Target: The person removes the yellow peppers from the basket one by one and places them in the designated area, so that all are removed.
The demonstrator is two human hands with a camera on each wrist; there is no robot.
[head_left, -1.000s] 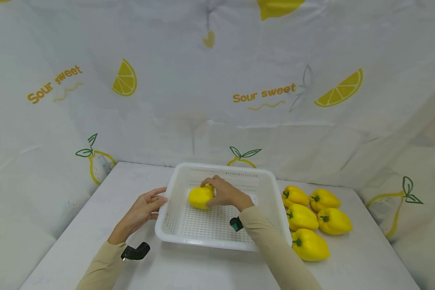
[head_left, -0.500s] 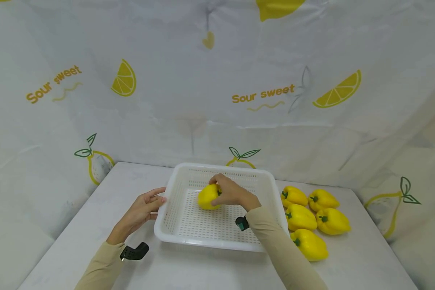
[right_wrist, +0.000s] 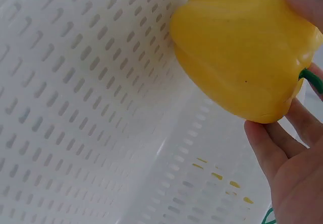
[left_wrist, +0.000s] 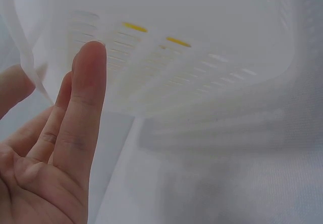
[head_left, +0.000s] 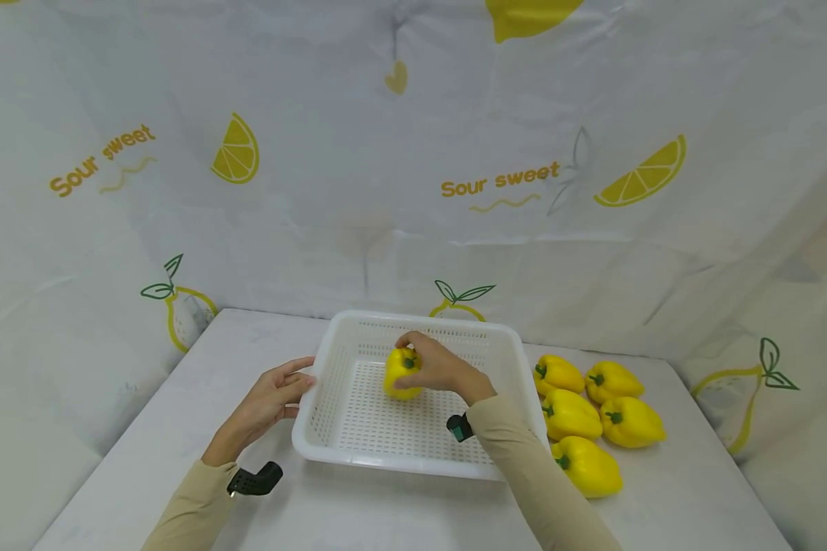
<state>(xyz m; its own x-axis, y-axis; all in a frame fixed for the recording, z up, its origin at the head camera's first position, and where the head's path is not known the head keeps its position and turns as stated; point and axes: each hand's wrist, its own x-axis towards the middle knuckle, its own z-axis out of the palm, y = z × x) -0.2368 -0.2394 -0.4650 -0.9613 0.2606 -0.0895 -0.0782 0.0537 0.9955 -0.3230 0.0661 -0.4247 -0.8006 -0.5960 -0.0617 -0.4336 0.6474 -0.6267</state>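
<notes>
A yellow bell pepper with a green stem is inside the white perforated basket. My right hand holds it, fingers on its far side and thumb on its near side. The right wrist view shows the pepper close up, with fingertips at its stem end; whether it touches the basket floor is unclear. My left hand grips the basket's left rim. In the left wrist view, this hand's thumb meets the rim and its fingers lie along the outer wall.
Several more yellow bell peppers lie in a cluster on the white table, right of the basket. Behind the table hangs a white cloth printed with lemons. Black camera mounts are strapped to both wrists.
My right hand has moved the pepper rightward inside the basket and turned it, so its stem now faces the head camera. The left hand keeps its place at the rim.
</notes>
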